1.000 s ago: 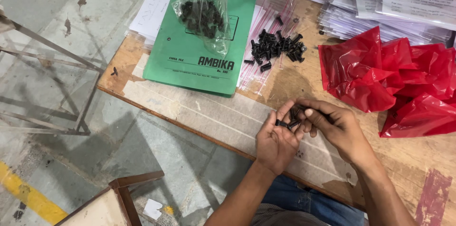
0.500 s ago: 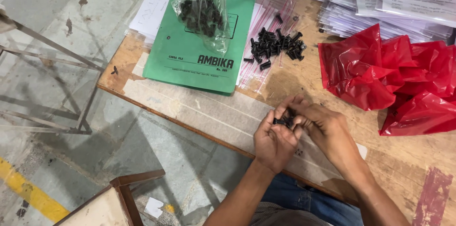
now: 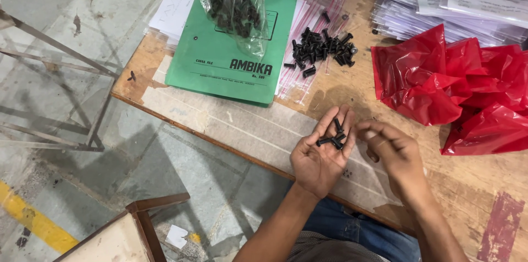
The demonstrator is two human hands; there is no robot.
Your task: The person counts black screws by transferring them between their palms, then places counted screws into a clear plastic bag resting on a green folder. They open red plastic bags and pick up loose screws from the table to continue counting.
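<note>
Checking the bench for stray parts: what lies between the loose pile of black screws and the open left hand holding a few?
In the head view, only bare wooden tabletop lies between the screw pile and the left hand.

Two hands show at the lower middle of the frame: the left hand [image 3: 319, 154], palm up, and the right hand [image 3: 393, 152] just beside it. About four or five black screws [image 3: 334, 138] lie on the open palm; the exact number is hard to tell. One loose heap of black screws [image 3: 322, 50] sits at the upper middle, too many and too tangled to count. One clear plastic bag [image 3: 236, 9] at the top holds another uncounted batch. There is one green file folder [image 3: 231, 58], and one crumpled mass of red plastic bags [image 3: 456, 86] at the right, perhaps two or three.
</note>
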